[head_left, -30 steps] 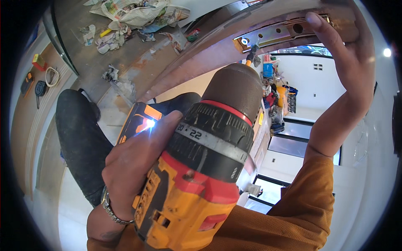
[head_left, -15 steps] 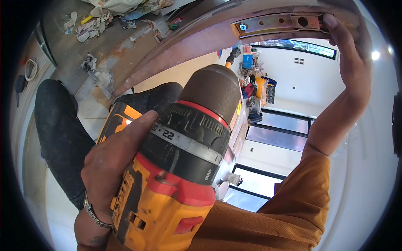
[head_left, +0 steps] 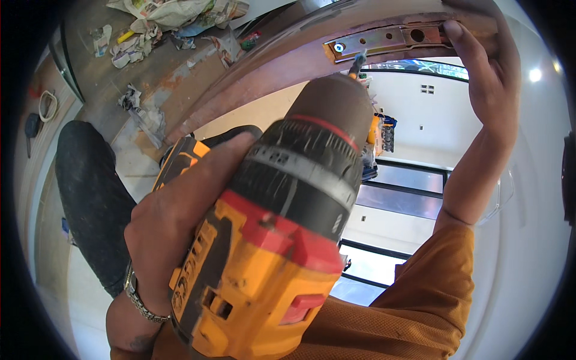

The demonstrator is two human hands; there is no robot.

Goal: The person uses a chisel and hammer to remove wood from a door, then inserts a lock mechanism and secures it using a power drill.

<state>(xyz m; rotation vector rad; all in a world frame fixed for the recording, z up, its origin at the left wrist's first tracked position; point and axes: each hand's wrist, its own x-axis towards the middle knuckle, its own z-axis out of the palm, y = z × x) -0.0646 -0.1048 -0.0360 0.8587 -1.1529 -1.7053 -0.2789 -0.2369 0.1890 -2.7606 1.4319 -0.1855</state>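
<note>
A yellow, red and black cordless drill (head_left: 273,252) fills the middle, gripped by my left hand (head_left: 174,216). Its bit (head_left: 359,63) points up at a metal plate (head_left: 378,43) set in a recess along the edge of a curved brownish board (head_left: 258,81); whether the tip touches the plate I cannot tell. A screw head (head_left: 339,47) sits at the plate's left end, with open holes to its right. My right hand (head_left: 489,75) holds the board near the plate's right end, thumb pressed there and fingers wrapped over the edge.
Crumpled newspaper (head_left: 162,15) and scraps lie on the floor at upper left. My bent dark-clad leg (head_left: 90,192) is at left, beside a pale ledge with a coiled cord (head_left: 48,105) and dark tool (head_left: 32,126). A white wall (head_left: 420,144) and dark-framed windows stand behind the board.
The drill dropped down-left, then came back up toward the plate, its bit closer to the holes now. The view has shifted slightly. My right thumb stays at the plate's right end.
</note>
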